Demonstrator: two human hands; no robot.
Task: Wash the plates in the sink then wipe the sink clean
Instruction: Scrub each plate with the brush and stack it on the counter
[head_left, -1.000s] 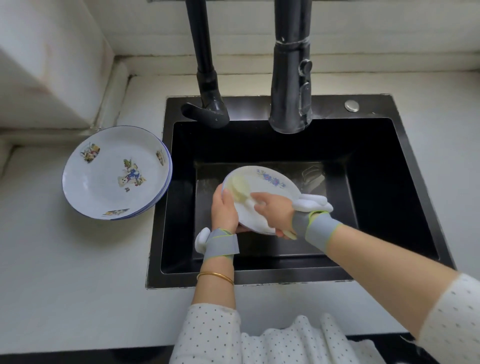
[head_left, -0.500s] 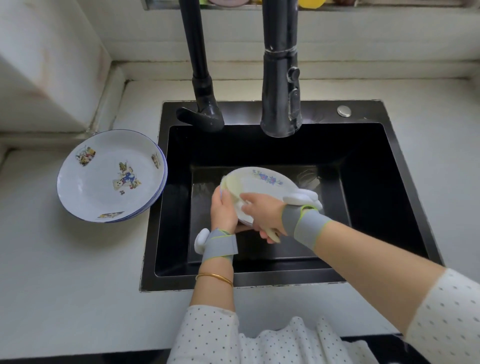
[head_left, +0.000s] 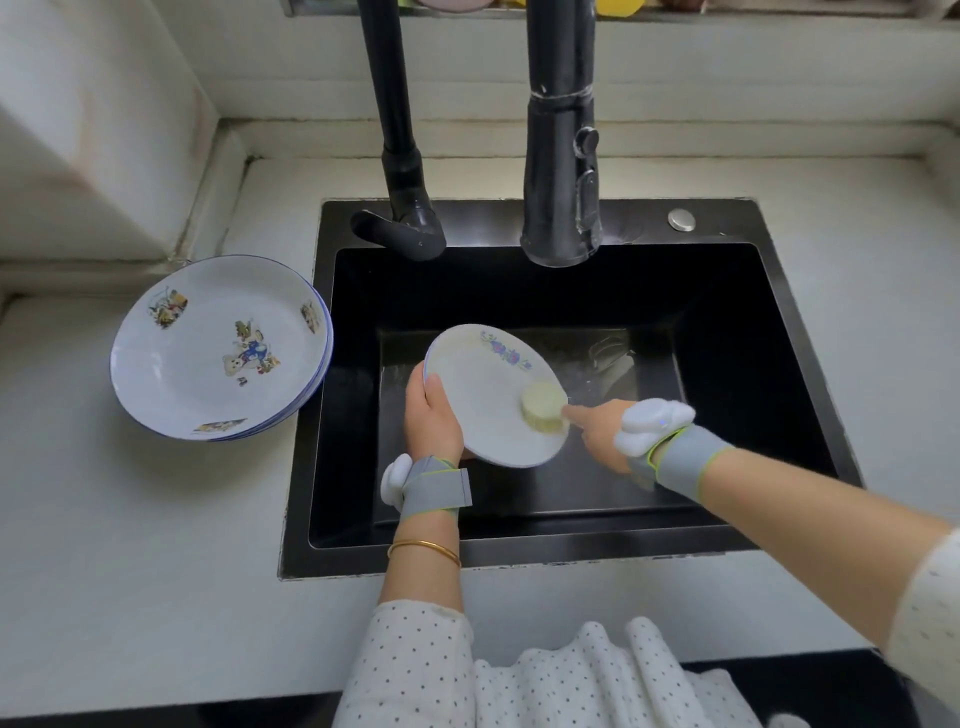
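Observation:
A white plate with a blue flower print (head_left: 483, 395) is held tilted over the black sink (head_left: 727, 395). My left hand (head_left: 431, 415) grips its left rim, thumb on the face. My right hand (head_left: 597, 431) holds a pale yellow round scrub brush (head_left: 543, 408) pressed against the plate's right side. Both wrists wear grey straps with white devices. A stack of white plates with cartoon prints and blue rims (head_left: 218, 348) rests on the counter left of the sink.
Two black faucets hang over the sink's back edge, a thin one (head_left: 400, 208) with a lever and a thick spray head (head_left: 561, 197). A silver button (head_left: 681, 219) sits at the back right. Pale counter surrounds the sink; a wall block stands at the far left.
My right hand has swept the brush from the plate's upper left across to its right side. The plate now faces me more fully. The camera has tipped upward slightly.

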